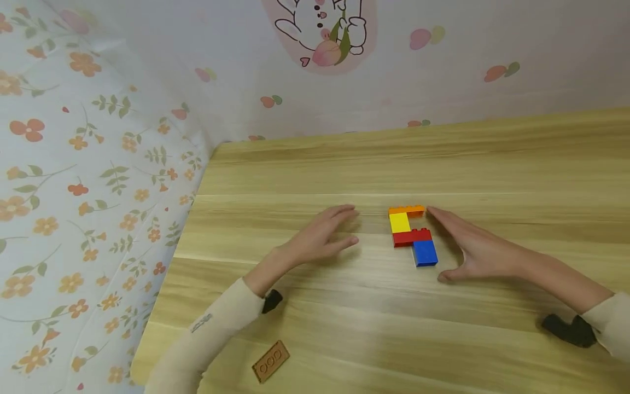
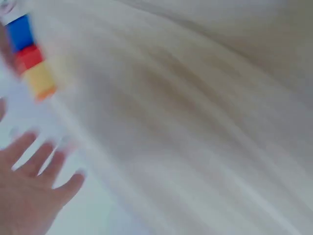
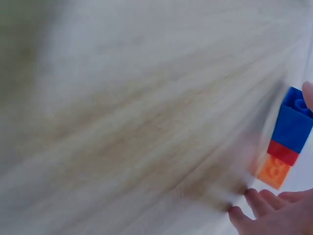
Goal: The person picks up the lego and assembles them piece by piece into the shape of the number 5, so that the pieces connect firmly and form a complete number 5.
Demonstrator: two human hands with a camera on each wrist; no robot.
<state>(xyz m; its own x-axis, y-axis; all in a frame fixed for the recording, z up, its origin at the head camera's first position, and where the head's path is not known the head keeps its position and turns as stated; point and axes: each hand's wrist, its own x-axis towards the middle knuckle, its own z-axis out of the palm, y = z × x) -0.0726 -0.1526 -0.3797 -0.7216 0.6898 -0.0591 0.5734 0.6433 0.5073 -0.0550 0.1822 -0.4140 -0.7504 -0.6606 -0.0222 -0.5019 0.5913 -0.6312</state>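
Note:
On the wooden table lies a zigzag of joined toy building bricks: an orange brick [image 1: 406, 210] at the far end, a yellow brick [image 1: 400, 222], a red brick [image 1: 412, 237] and a blue brick [image 1: 425, 253] nearest the person. My right hand [image 1: 484, 254] curves loosely beside them, fingertips close to the orange brick's right end and thumb apart from the blue one. To their left, my left hand [image 1: 320, 235] is held with thumb and fingers parted, nothing between them. In the left wrist view the left hand [image 2: 32, 186] shows spread fingers, slightly blurred.
A small brown rectangular piece with three rings on it [image 1: 270, 361] lies near the table's front left. The table [image 1: 305, 169] meets a patterned cloth [image 1: 236, 65] at the back, and a floral cloth [image 1: 98, 180] hangs along its left edge.

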